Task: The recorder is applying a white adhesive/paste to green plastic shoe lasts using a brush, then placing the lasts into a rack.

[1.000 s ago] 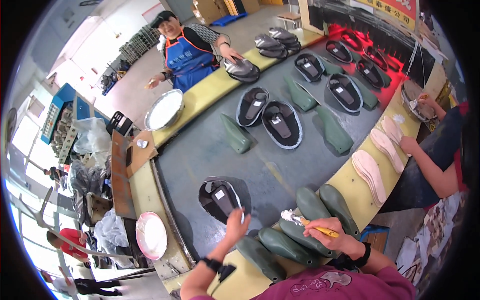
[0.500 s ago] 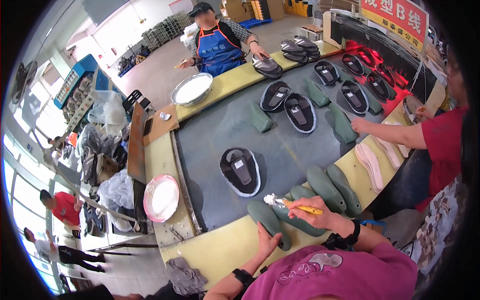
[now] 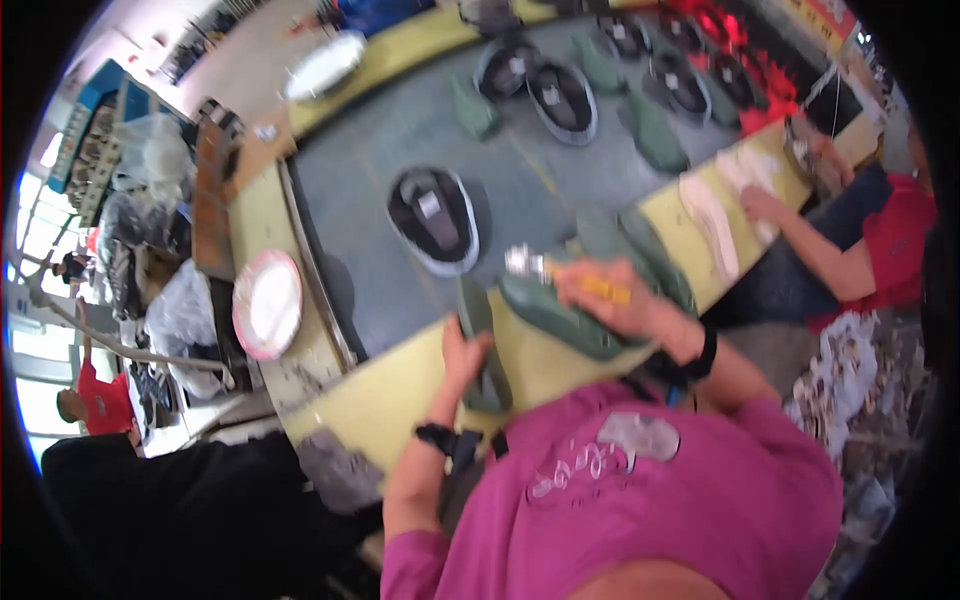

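My left hand (image 3: 465, 355) is wrapped round a green shoe last (image 3: 490, 388), which stands tipped on its side at the near edge of the yellow ledge (image 3: 400, 400). In my right hand (image 3: 625, 300) is a brush (image 3: 598, 282) with a yellow handle, its bristles loaded with white paste and pointing left. Below that brush lies another green shoe last (image 3: 560, 318), and more lasts (image 3: 655, 255) rest to its right. On the grey belt (image 3: 350, 215) beyond my left hand sits a dark shoe upper (image 3: 437, 222), sole side up. The picture is somewhat blurred.
A pink-rimmed basin (image 3: 268, 305) of white paste stands at the left, a metal bowl (image 3: 325, 65) at the far ledge. More uppers (image 3: 562, 98) and lasts (image 3: 655, 135) lie along the belt. At right, a co-worker's hand (image 3: 765, 205) is by pale insoles (image 3: 708, 225).
The view has swung downward. My left hand has tipped its last onto its side and drawn it away from the others. My right hand still grips the brush. The co-worker's hand moved to the insoles.
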A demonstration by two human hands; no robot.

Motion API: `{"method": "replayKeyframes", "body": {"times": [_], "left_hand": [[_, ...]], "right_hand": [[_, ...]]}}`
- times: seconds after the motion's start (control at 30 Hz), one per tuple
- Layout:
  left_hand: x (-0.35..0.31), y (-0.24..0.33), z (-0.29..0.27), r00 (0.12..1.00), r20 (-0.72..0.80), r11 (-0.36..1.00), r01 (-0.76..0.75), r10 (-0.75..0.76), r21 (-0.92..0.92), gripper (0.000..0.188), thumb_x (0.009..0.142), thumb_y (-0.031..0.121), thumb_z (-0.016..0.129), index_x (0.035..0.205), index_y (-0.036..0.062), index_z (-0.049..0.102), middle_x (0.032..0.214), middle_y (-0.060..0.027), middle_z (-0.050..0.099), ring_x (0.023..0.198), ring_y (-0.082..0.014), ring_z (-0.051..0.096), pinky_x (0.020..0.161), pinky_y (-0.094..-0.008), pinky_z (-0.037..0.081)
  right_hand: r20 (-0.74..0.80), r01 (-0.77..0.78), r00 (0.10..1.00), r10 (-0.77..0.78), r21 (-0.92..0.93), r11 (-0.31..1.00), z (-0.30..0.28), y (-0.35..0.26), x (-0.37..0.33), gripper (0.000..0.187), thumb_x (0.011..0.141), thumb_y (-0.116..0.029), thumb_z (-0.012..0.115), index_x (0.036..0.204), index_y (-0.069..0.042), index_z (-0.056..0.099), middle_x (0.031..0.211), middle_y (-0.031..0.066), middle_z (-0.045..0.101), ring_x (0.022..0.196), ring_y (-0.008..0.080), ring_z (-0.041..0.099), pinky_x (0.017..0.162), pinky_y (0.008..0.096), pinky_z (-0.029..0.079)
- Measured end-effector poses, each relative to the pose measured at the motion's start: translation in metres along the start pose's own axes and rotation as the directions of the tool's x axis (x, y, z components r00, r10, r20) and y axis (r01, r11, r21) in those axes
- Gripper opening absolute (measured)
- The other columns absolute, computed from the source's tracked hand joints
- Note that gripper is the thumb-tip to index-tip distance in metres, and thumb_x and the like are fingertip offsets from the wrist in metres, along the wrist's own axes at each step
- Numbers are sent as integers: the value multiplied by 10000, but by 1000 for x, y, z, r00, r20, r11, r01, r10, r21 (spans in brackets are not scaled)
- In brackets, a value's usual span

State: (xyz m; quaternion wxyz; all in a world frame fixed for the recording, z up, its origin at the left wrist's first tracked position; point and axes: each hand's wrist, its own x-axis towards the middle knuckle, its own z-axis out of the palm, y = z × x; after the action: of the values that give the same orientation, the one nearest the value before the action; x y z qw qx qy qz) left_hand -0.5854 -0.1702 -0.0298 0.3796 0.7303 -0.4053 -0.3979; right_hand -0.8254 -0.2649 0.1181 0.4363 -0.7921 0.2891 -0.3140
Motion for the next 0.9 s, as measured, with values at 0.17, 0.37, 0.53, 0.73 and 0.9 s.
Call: {"method": "replayKeyframes", "body": {"times": [0.17,0.37,0.53,0.73,0.9], "left_hand": [[6,42,-14,973,229,944,83,-7,-320,610,603,113,620,1171,-35,453,1021,-154,578,921,-250,560,800,-332,448],[10,112,-3,875,482,965,98,33,-244,634,594,105,614,1187,-40,445,1017,-128,571,914,-217,552,803,-312,443],[44,132,17,807,589,870,325,-50,-370,578,621,97,610,1164,-32,465,992,-112,575,845,-198,566,732,-316,471],[150,152,77,863,503,895,266,-54,-359,535,654,107,597,1157,-21,468,959,-124,574,817,-204,569,710,-328,478],[259,131,142,984,179,992,-4,-19,129,608,630,283,649,1112,-32,456,1036,-219,552,989,-349,529,847,-383,433]], "right_hand": [[-52,-60,996,72,204,977,-21,23,17,137,837,-43,553,955,-5,609,791,77,640,697,118,616,630,231,477],[-76,5,997,19,300,954,-37,43,31,124,832,-45,553,941,-19,605,780,78,639,710,138,634,638,239,487],[-37,-201,973,228,348,916,-71,79,19,98,846,-59,542,911,-15,601,762,57,633,705,131,633,629,243,490],[-107,-384,889,445,357,852,-105,101,-11,118,859,-59,530,941,-8,597,769,69,638,692,123,624,608,224,488],[-123,-350,901,416,360,865,-115,116,-25,116,884,-40,477,948,10,560,803,99,633,704,147,625,601,235,484]]}}
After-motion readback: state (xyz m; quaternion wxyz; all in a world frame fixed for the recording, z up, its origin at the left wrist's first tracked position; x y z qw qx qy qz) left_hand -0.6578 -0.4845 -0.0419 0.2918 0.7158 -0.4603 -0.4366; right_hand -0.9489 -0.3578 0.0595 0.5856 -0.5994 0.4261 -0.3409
